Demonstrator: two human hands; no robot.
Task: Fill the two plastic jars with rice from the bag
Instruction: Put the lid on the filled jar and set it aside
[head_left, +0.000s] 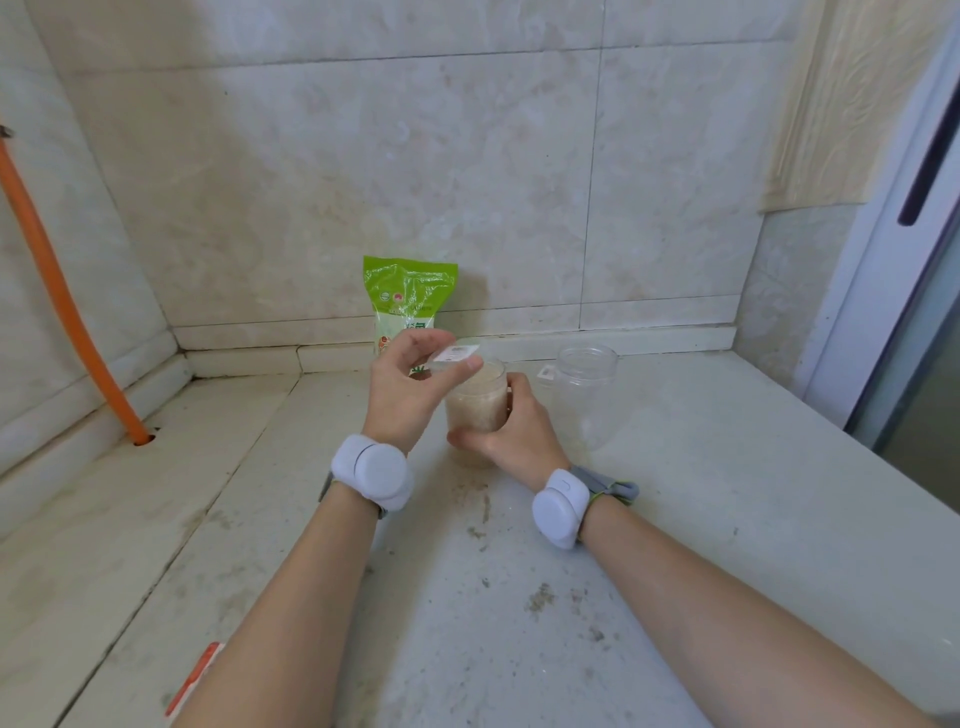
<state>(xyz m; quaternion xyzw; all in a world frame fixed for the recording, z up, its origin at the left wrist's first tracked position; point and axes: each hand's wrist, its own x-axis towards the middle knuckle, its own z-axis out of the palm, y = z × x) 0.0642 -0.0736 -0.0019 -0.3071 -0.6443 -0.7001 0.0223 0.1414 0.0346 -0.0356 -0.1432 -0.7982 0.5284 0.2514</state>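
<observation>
1. The counter (675, 519) fills the lower frame. The green rice bag (408, 296) stands upright at centre against the back wall, behind both hands.
2. The empty jar (587, 395) stands upright right of centre, lidless, just beside the right hand. Its lid (546, 372) seems to lie at its left foot.
3. The filled jar (476, 402) stands upright at centre, rice nearly to its open mouth. The right hand (511, 434) grips its body from the right and below.
4. The left hand (410, 387) pinches a clear lid (456, 358) between thumb and fingertips. The lid is tilted and sits just above and left of the filled jar's mouth, not yet seated.
5. Judgement: capping calls for a short move right and down, levelling the lid over the vertical jar. The left hand is the nearer one.
</observation>
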